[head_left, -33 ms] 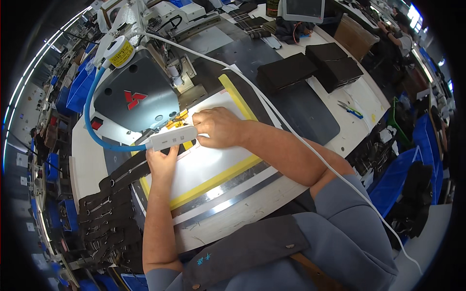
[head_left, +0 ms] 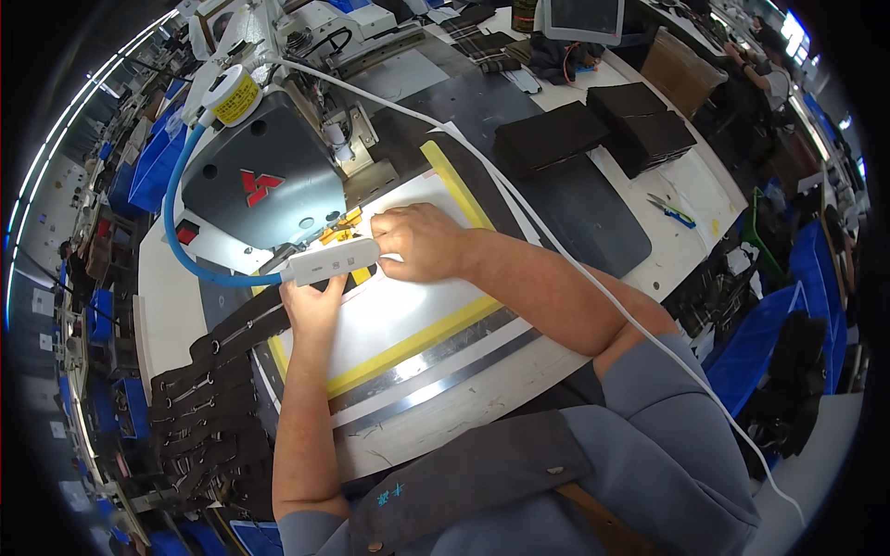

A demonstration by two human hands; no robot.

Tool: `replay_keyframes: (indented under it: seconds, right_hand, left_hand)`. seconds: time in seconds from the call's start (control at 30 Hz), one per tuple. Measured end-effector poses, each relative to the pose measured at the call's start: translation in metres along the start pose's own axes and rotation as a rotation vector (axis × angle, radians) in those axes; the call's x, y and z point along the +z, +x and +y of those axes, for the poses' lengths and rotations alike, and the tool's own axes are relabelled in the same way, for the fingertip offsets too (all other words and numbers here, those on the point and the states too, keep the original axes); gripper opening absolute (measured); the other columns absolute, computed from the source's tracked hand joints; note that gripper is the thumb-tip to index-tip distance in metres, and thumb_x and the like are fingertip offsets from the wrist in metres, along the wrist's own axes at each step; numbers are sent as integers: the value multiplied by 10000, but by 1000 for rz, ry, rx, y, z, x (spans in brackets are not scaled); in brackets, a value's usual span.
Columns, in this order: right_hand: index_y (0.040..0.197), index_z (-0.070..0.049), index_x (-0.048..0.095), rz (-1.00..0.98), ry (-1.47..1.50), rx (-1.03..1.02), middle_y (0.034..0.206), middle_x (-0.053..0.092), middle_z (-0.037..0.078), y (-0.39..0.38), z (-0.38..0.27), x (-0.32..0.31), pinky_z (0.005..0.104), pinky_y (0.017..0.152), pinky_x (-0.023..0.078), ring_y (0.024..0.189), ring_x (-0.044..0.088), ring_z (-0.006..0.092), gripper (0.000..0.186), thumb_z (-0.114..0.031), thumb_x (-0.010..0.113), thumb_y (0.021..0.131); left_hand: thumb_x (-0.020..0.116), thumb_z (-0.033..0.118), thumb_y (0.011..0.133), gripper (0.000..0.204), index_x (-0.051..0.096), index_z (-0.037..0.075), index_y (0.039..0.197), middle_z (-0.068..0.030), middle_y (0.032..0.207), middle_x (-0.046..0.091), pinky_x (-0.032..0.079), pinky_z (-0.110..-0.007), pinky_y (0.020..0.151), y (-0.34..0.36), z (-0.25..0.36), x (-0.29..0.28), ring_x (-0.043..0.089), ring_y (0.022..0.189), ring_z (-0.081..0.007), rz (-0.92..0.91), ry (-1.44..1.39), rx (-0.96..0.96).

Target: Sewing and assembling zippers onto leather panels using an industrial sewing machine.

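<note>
Right hand (head_left: 419, 243): fingers bent and drawn close together, the gap narrow; it lies over the sheet (head_left: 408, 320), fingertips at the right end of the lamp (head_left: 332, 262), near the yellow clamp (head_left: 347, 223). What they pinch, if anything, is hidden.
Left hand (head_left: 313, 304): comes up from below the lamp, thumb spread from the fingers; the fingertips pass behind the lamp, so I can't make out their grip.
Strip (head_left: 264, 316): dark, running from the strap pile (head_left: 204, 426) up to the left hand, where it goes out of sight; whether the hand holds it is unclear.
Since the earlier frame: both hands keep their pose and place at the lamp; the view has slid very slightly, carrying clamp, lamp and machine (head_left: 278, 148) a touch rightward.
Sheet: white, brightly lit, edged with yellow tape (head_left: 417, 345).
Lamp: white, on a blue hose (head_left: 169, 199) curving up to a round white-and-yellow base (head_left: 234, 95).
Machine: grey cover with a red emblem, just beyond the clamp.
Cable (head_left: 439, 126): white, crossing in front of the right arm.
Table (head_left: 705, 176): pale, bearing dark stacks (head_left: 556, 130), snips (head_left: 672, 211) and a monitor (head_left: 582, 18).
Room: blue bins (head_left: 756, 347) at right; another person (head_left: 771, 79) at the far upper right.
</note>
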State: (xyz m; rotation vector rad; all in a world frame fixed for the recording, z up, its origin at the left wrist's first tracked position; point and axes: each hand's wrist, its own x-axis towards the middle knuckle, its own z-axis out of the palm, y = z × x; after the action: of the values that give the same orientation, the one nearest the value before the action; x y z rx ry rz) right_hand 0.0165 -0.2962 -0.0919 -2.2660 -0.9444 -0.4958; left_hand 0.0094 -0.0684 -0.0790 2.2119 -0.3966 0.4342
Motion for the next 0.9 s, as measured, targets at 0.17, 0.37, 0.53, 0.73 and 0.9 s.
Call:
replay_keyframes:
  seconds: [0.17, 0.37, 0.53, 0.73, 0.9]
  right_hand:
    - [800, -87, 697, 28, 31, -3, 837, 642, 64, 4, -4, 1, 429, 706, 524, 794, 647, 293, 81, -155, 691, 757]
    - [788, -79, 684, 52, 83, 2, 768, 640, 63, 3, -1, -5, 412, 642, 514, 705, 643, 292, 65, -128, 700, 748]
    - [739, -114, 739, 77, 51, 8, 768, 667, 47, 5, -3, -3, 400, 658, 541, 692, 658, 275, 77, -171, 687, 739]
    - [760, -123, 742, 122, 16, 53, 774, 669, 37, -3, -5, -17, 394, 693, 532, 722, 665, 256, 75, -173, 686, 761]
    - [827, -94, 725, 202, -368, -47, 855, 662, 37, -10, -19, -71, 410, 823, 454, 866, 633, 240, 113, -202, 740, 797]
  left_hand:
    - [838, 218, 746, 317, 741, 59, 1003, -132, 983, 745, 538, -373, 875, 11, -20, 38, 718, 901, -276, 61, 73, -167]
    - [749, 316, 847, 243, 725, 74, 838, -83, 838, 744, 538, -356, 839, 28, 27, 48, 710, 880, -211, -1, 357, -301]
    - [662, 268, 910, 224, 727, 53, 907, -133, 894, 737, 532, -399, 848, 31, -3, 45, 700, 935, -260, -39, 489, -193]
    - [721, 144, 862, 232, 685, -14, 1027, -207, 1017, 705, 516, -434, 893, 19, -11, 13, 678, 1002, -348, -84, 138, -254]
    - [741, 111, 837, 267, 667, -31, 1050, -217, 1045, 683, 495, -469, 899, 4, -15, -6, 649, 1021, -376, -35, 453, -121]
